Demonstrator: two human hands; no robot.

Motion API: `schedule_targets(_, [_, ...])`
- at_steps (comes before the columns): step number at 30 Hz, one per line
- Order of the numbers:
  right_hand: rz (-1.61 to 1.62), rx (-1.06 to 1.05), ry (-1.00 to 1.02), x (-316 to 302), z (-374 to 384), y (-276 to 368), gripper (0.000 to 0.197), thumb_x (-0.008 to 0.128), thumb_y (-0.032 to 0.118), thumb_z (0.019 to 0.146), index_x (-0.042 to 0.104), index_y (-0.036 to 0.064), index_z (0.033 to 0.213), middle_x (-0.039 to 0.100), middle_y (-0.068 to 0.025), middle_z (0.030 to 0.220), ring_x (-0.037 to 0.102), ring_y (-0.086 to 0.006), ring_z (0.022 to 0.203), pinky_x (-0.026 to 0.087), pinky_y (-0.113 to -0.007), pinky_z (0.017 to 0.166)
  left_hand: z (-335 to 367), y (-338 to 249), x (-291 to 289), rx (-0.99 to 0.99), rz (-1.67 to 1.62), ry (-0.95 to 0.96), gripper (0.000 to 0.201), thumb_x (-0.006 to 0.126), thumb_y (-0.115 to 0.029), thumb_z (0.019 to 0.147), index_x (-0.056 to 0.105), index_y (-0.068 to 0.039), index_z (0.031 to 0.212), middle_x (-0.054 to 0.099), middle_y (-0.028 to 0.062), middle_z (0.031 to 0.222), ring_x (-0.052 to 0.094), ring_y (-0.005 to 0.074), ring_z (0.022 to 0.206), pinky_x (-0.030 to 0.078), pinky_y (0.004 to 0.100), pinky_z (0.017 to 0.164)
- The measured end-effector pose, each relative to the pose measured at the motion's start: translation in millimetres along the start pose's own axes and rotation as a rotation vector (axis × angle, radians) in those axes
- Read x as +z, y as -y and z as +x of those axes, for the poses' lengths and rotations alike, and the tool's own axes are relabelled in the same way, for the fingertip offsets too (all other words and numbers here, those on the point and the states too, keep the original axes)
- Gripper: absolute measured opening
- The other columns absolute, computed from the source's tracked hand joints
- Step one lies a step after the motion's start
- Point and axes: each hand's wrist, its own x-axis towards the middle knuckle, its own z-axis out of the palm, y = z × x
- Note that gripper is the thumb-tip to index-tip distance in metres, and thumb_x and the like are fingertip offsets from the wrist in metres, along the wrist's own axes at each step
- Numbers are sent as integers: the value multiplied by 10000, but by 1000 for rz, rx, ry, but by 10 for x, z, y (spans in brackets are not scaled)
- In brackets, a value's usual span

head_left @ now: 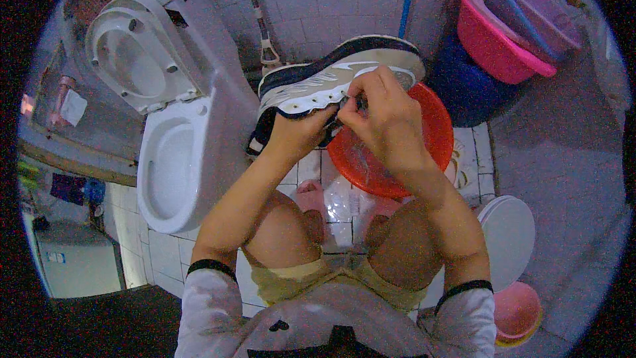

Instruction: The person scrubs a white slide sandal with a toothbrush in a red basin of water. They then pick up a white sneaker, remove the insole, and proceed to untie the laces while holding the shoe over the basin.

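A white and beige sneaker (318,86) with a dark band along its sole is held up in front of me, tilted on its side with the toe to the right. My left hand (301,134) grips it by the dark-lined opening, some fingers hidden inside. At the row of eyelets my right hand (389,116) is closed in a pinch; what lies between its fingertips is too small to make out. Below the shoe and right hand stands a red basin (435,139), which appears to hold water.
A white toilet (147,185) with its lid raised stands at the left. Pink and blue basins (480,43) are stacked on a dark blue bucket (457,86) at the far right. Nearer right are a white round lid (509,238) and a pink tub (517,311). A brush handle (258,16) leans against the wall.
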Motion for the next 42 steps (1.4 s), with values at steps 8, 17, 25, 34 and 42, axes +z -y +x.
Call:
schedule_targets(8, [54,-18,341,-53,-82,-110,165,569,142,711,465,52,804,474,-117,807,520,-315,771,430,-395,632,29,91,63,-509,-484,65,238,635,-163,737,631,-73,957,630,112,990,586,276,954,448,352,829])
schedule_targets(17, [457,-158,158,-118,-154,-108,209,597,173,760,431,46,774,448,-119,778,488,-292,761,403,-354,685,-137,103,8,-82,145,-66,374,597,-39,621,575,-101,990,612,105,959,578,310,918,459,394,777])
schedule_targets(25, [391,134,372,-98,-150,50,251,595,296,800,565,55,862,557,-116,856,519,-298,796,430,-371,724,-109,79,-12,-8,230,-86,290,560,-131,698,598,-136,986,619,72,958,591,281,902,462,386,758])
schedule_targets(34, [477,-89,343,-108,-87,-115,267,559,284,826,597,41,930,575,-122,905,502,-311,929,388,-406,835,-212,367,-10,-318,-125,-68,490,569,54,603,520,-41,1081,578,166,1000,553,343,935,450,395,787])
schedule_targets(42, [58,109,220,79,-52,-30,333,559,397,814,590,76,898,557,-120,769,524,-288,748,408,-383,678,-119,117,4,-256,144,97,366,564,-58,698,579,-152,1052,630,47,883,619,234,754,497,337,586])
